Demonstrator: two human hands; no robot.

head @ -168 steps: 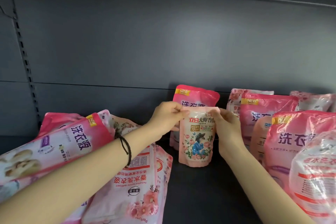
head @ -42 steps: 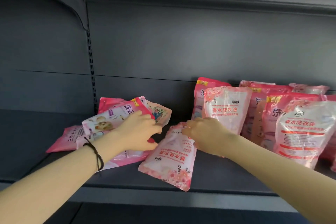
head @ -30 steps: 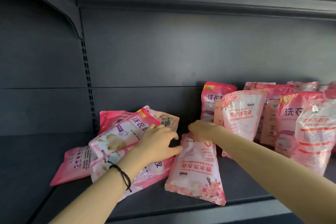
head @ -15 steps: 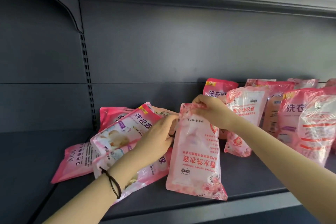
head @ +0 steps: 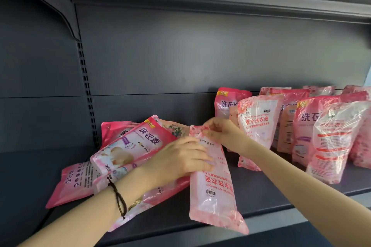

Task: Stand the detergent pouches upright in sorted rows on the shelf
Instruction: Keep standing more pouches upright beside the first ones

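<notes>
One head-worn view looks forward and slightly down at the shelf (head: 28,170) from close by, its back wall (head: 200,56) toward 12 o'clock.

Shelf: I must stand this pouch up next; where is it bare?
The dark grey metal shelf is bare between the held pale pink plastic pouch and the upright pale pink pouch, and left of the heap of lying pink pouches. The standing pink pouch rows on the right are crowded.
</notes>
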